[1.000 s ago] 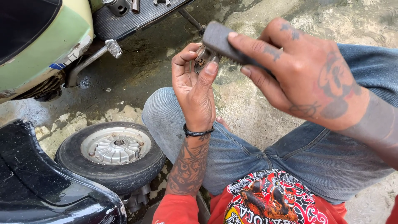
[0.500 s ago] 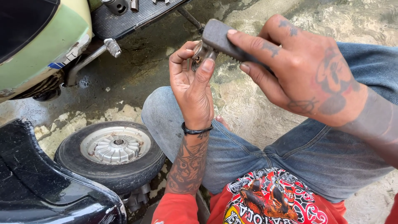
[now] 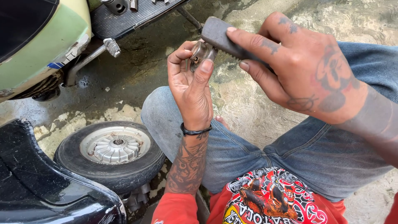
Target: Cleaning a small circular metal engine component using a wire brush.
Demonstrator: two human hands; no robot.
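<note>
Rusty metal, a small round part [image 3: 201,54], sits pinched in the left hand [image 3: 192,85], raised over the knees. The right hand [image 3: 298,70] grips a dark brush block [image 3: 219,35], its long axis slanting down-right, its near end touching the part from above.

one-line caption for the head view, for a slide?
Left hand holds a small metal part while right hand presses a dark brush against it.

scooter wheel [image 3: 111,151], green scooter body [image 3: 39,52]
</note>
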